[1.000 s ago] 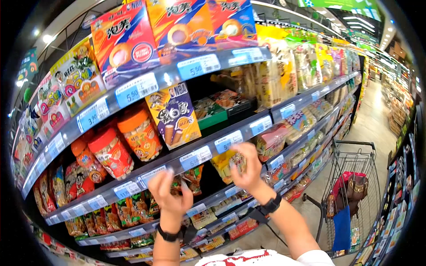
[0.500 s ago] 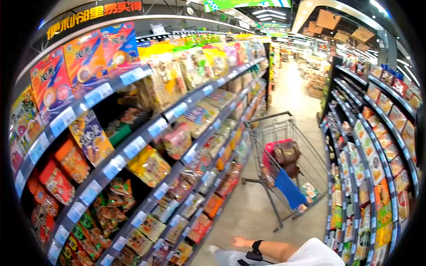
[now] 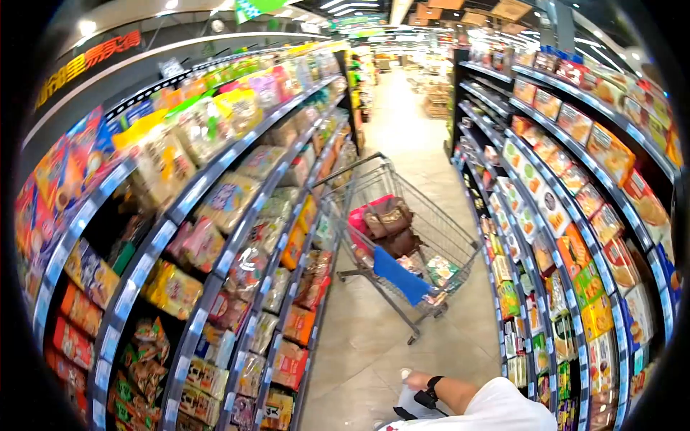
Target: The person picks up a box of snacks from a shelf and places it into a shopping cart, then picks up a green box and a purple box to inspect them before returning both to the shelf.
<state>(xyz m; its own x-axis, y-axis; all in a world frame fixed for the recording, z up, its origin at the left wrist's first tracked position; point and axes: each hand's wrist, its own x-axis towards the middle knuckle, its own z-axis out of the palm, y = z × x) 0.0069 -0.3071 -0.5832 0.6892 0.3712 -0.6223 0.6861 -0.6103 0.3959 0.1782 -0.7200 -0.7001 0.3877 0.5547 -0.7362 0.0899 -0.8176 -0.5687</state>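
Note:
My right hand (image 3: 415,381) hangs low at the bottom of the view, below a white sleeve (image 3: 503,409) and a black wristband (image 3: 433,386). Its fingers are too small and blurred to read, and no held object shows. Ahead of it, apart from the hand, a wire shopping cart (image 3: 348,170) stands at an angle in the aisle. Inside the cart lie a brown bag (image 3: 388,218), something pink (image 3: 356,220) and a green-and-white package (image 3: 441,270). A blue panel (image 3: 399,277) covers part of its near side. My left hand is out of view.
Left shelves (image 3: 241,147) hold bagged snacks, including a yellow pack (image 3: 172,289). Right shelves (image 3: 575,165) carry boxed and bagged goods. Between them the tiled aisle floor (image 3: 352,373) runs toward a bright area with a stacked display (image 3: 437,100).
The view has swung right, so the cart and left shelves sit further left in it and more of the right shelves shows. My right arm stays low.

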